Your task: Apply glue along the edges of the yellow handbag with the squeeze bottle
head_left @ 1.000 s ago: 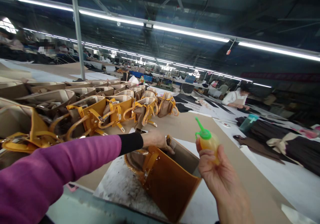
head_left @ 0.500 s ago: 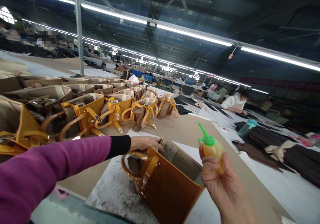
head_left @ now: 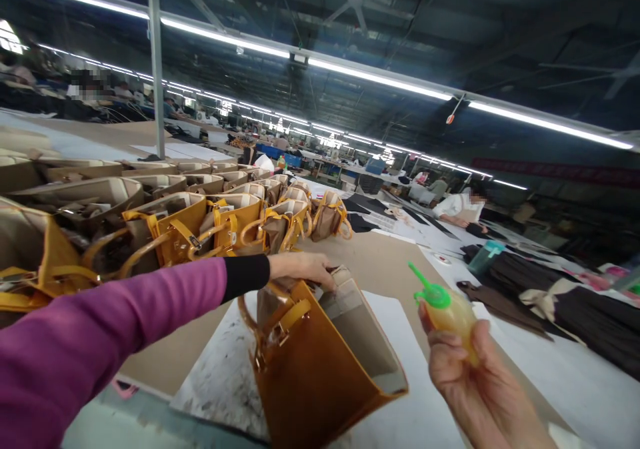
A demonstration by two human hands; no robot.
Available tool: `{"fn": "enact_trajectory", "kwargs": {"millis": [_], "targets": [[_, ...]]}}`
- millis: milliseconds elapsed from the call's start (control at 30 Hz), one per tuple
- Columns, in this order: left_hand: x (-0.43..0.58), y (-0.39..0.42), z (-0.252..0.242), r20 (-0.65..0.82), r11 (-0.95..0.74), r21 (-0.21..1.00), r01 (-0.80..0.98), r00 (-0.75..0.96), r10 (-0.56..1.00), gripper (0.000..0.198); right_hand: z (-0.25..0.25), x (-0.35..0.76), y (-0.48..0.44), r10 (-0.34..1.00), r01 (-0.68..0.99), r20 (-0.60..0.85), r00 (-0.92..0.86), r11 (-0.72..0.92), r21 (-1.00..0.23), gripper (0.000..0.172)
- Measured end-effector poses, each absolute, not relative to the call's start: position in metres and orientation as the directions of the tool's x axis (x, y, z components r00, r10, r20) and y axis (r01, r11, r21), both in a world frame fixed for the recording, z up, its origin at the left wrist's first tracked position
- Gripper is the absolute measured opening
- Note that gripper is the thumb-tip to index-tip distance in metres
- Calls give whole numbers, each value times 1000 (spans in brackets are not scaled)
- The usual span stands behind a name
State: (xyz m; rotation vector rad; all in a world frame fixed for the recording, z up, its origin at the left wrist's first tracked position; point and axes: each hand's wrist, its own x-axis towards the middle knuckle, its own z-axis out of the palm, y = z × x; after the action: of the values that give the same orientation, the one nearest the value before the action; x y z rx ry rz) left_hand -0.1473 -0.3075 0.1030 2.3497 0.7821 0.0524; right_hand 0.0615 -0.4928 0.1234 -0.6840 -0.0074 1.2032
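An orange-brown handbag (head_left: 320,369) with a beige lining stands tilted on the white sheet in front of me, its top gaping. My left hand (head_left: 305,267) reaches across and grips the bag's upper far edge; some fingertips are hidden behind the rim. Plastic-wrapped handles and a strap with metal fittings hang on the bag's left side. On the right, my right hand (head_left: 465,369) is wrapped around a squeeze bottle (head_left: 453,312) of yellowish liquid with a green nozzle (head_left: 423,279). The bottle is held in the air, apart from the bag.
Rows of similar handbags (head_left: 235,219) fill the table's left side. To the right lie dark fabric pieces (head_left: 575,295) and a teal bottle (head_left: 486,257). A metal post (head_left: 156,69) rises at the back left. A co-worker (head_left: 463,207) sits farther off at right.
My right hand and the squeeze bottle have moved right and slightly down, away from the handbag. The handbag has turned and its opening shows wider, with my left hand still on it.
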Motion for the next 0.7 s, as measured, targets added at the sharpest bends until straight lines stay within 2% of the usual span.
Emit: {"fn": "enact_trajectory", "kwargs": {"millis": [33, 100, 200, 267, 433, 700], "targets": [[-144, -306, 115, -212, -679, 477, 558, 823, 527, 33, 122, 70, -498, 840, -812, -329, 432, 203, -547, 99], [-136, -304, 138, -265, -729, 375, 572, 820, 507, 28, 116, 84, -509, 798, -717, -297, 524, 226, -660, 86], [-123, -303, 155, -320, -769, 309, 559, 823, 470, 18, 99, 96, -519, 772, -533, -191, 606, 216, -818, 64], [-115, -303, 154, -368, -789, 280, 547, 820, 438, 15, 85, 96, -522, 800, -417, -106, 591, 190, -889, 59], [-102, -313, 131, -483, -815, 292, 501, 812, 326, 12, 60, 84, -519, 828, -250, -2, 560, 166, -954, 62], [-95, -313, 102, -473, -806, 279, 522, 805, 357, 9, 43, 90, -508, 828, -53, 115, 548, 172, -984, 61]]}}
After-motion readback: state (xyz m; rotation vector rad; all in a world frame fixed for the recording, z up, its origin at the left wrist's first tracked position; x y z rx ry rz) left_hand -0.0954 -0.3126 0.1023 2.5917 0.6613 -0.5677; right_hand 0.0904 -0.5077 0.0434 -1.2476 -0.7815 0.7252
